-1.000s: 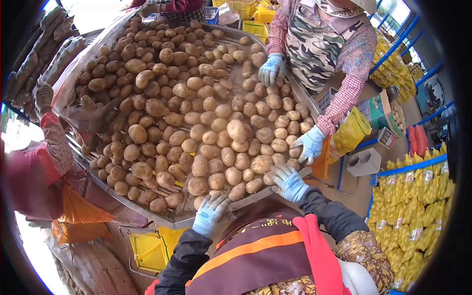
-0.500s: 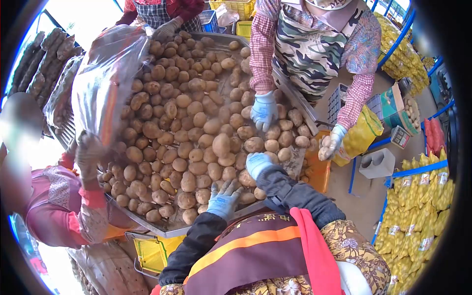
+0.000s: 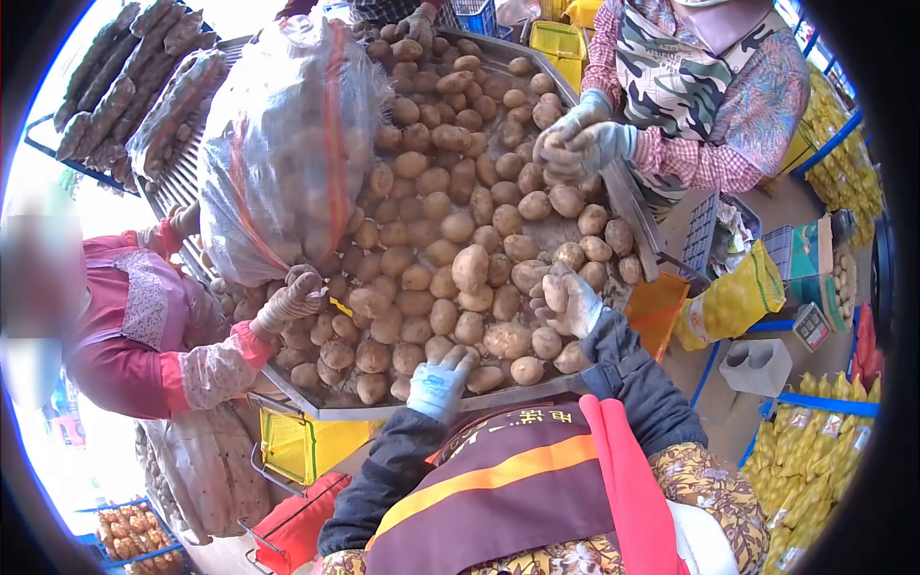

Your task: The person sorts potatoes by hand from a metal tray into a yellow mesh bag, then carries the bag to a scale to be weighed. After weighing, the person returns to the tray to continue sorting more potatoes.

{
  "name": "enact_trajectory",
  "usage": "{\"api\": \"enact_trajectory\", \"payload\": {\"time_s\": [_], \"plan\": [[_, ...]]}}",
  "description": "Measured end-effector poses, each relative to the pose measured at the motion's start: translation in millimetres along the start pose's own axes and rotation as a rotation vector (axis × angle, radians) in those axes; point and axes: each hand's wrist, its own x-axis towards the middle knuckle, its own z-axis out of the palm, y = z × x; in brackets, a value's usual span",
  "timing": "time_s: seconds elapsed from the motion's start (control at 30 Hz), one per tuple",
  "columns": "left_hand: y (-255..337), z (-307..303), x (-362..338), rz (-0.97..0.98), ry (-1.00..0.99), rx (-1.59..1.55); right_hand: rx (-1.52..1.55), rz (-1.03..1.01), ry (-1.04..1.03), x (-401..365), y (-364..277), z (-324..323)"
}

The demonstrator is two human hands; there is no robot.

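Observation:
Potatoes (image 3: 422, 259) cover a metal-edged sorting table (image 3: 450, 401). My left hand (image 3: 440, 385), in a light blue glove, rests on potatoes near the front edge, its fingers slightly apart and holding nothing. My right hand (image 3: 569, 301), gloved too, is palm up above the right part of the pile, with its fingers curled around a potato that shows only in part. A large pale sack (image 3: 287, 144) with red stripes leans on the left side of the table, beside a co-worker's gloved hand (image 3: 289, 299).
Across the table, a co-worker's two gloved hands (image 3: 586, 142) are together at the right. Another gloved hand (image 3: 418, 24) is at the far edge. Yellow crates (image 3: 287, 446) hang below the front edge. Yellow net bags (image 3: 815, 470) are stacked at the right.
My right hand has turned palm up and moved right. The view has shifted. The pale sack has come down onto the table, and the co-worker's hands across from me have come together.

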Motion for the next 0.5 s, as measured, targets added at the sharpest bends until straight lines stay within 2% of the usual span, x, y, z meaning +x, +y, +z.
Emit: {"api": "enact_trajectory", "payload": {"time_s": [0.03,0.07,0.1,0.17,0.2,0.23,0.3,0.33,0.4,0.5], "plan": [[0,0,6,0.098,-0.053,0.078,-0.038,0.008,0.025,-4,2,6],[3,-3,15,0.066,-0.224,0.123,-0.077,0.016,0.052,-7,5,11],[6,-2,24,0.067,-0.211,0.122,-0.086,0.007,0.049,-7,11,12],[14,-3,42,0.042,-0.565,0.169,-0.14,0.064,0.074,4,30,11],[22,-5,48,0.03,-0.59,0.19,-0.13,0.04,0.067,9,39,9],[23,15,47,0.001,-0.533,0.205,-0.132,0.037,0.07,10,45,9],[5,58,49,-0.081,-0.546,0.081,-0.182,-0.036,0.08,11,52,15],[2,50,48,-0.074,-0.543,0.082,-0.161,-0.049,0.077,10,51,16],[-4,35,44,0.234,-0.524,0.197,-0.155,-0.053,0.105,9,52,15],[-10,25,45,0.356,-0.44,0.16,-0.117,-0.079,0.191,10,63,10]]}}
